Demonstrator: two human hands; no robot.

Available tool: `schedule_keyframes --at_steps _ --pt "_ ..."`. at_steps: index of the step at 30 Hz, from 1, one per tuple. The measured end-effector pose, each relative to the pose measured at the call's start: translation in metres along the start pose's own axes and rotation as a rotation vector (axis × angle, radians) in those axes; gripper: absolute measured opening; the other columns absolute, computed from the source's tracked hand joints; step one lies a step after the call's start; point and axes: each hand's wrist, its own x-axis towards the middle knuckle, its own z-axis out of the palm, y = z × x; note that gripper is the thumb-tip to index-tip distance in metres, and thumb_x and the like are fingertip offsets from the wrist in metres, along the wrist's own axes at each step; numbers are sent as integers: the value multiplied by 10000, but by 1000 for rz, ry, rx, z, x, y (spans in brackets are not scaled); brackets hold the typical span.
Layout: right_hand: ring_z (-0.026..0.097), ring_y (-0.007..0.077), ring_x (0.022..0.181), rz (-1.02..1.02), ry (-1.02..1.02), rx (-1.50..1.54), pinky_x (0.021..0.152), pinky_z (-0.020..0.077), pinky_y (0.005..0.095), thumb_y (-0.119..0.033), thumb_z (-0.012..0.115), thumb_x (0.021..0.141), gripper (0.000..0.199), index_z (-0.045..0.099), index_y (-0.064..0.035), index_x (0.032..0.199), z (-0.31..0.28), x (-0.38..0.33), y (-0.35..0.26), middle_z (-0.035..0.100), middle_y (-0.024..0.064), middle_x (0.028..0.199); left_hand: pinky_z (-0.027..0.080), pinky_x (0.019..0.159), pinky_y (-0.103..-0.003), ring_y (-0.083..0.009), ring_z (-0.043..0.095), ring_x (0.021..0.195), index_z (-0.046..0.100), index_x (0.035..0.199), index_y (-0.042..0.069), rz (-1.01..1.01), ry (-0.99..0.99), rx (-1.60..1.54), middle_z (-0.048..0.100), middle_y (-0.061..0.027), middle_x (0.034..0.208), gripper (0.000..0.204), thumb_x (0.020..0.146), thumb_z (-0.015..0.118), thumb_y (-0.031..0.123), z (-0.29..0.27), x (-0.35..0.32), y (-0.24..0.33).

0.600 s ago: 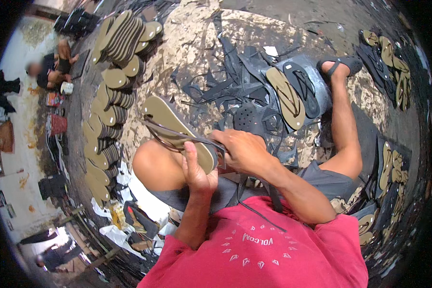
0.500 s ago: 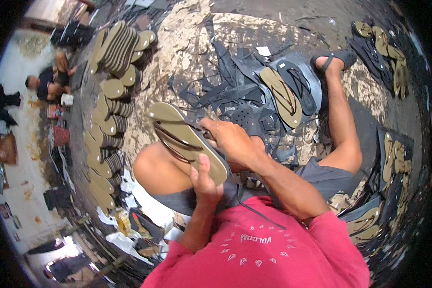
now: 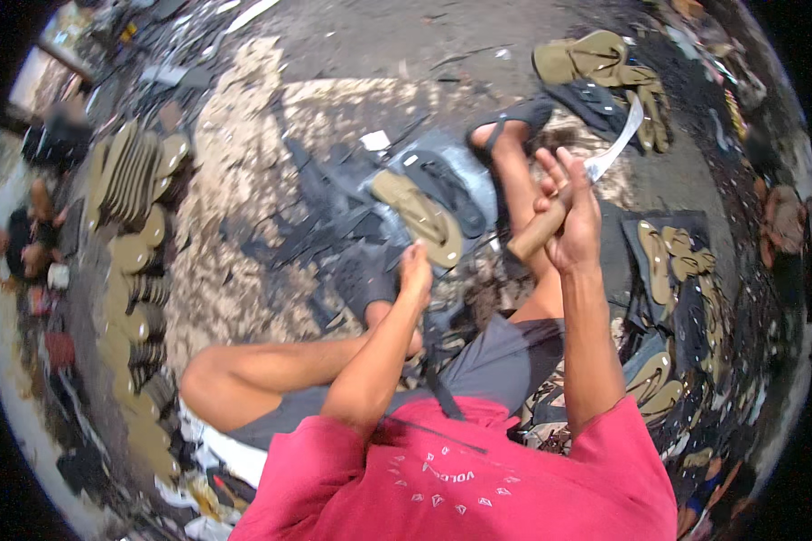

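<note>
My left hand (image 3: 415, 273) reaches to the near end of an olive flip-flop (image 3: 415, 215) with a dark strap, its fingertips pinched at the sole's edge. That flip-flop lies beside a black flip-flop (image 3: 447, 189) on a dark grey sheet (image 3: 480, 171). Raised on the right, my right hand (image 3: 576, 216) loosely grips a knife by its wooden handle (image 3: 539, 231). The knife's curved pale blade (image 3: 619, 149) points up and away to the right. Some fingers of this hand are lifted off the handle.
Dark rubber scraps (image 3: 302, 225) litter the floor between my legs. Stacks of olive soles (image 3: 126, 180) line the left side. More flip-flops (image 3: 586, 59) lie at the far right and near right (image 3: 654, 261). Other people sit at the left (image 3: 32, 239) and right edges.
The olive flip-flop my left hand held up over my knee is no longer raised. My left hand has moved forward to the floor pair; my right hand has swung away rightward with the knife.
</note>
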Motion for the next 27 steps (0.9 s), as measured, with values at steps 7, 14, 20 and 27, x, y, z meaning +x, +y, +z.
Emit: schedule_keyframes --at_steps 7,14,20,27 --pt "615 105 727 83 70 -716 622 530 259 -107 723 943 542 460 14 1400 -54 -36 17 618 27 946 508 856 -412 -234 625 1000 644 1129 -29 101 109 -29 694 -154 1099 519 892 794 408 41 55 19" --pt "605 100 696 238 -181 -563 569 523 288 -78 577 1021 403 466 -50 1408 -46 -74 41 608 37 898 502 937 -435 -352 666 1005 544 1263 -102 276 484 412 661 -271 1168 647 925 616 444 -31 54 86" --pt "722 434 931 -24 -490 -1263 807 550 455 -193 685 958 386 567 -32 1289 -22 -122 61 722 240 981 572 764 -376 -199 678 905 598 1211 13 236 264 -251 690 -97 1080 550 907 795 425 -106 -46 115" --pt "677 433 964 -185 -860 -1425 793 552 499 -71 755 798 456 594 -51 1224 -10 -156 84 666 209 1043 592 781 -363 -167 675 905 591 1250 77 341 316 -568 682 -50 1086 466 962 749 408 -143 -173 150"
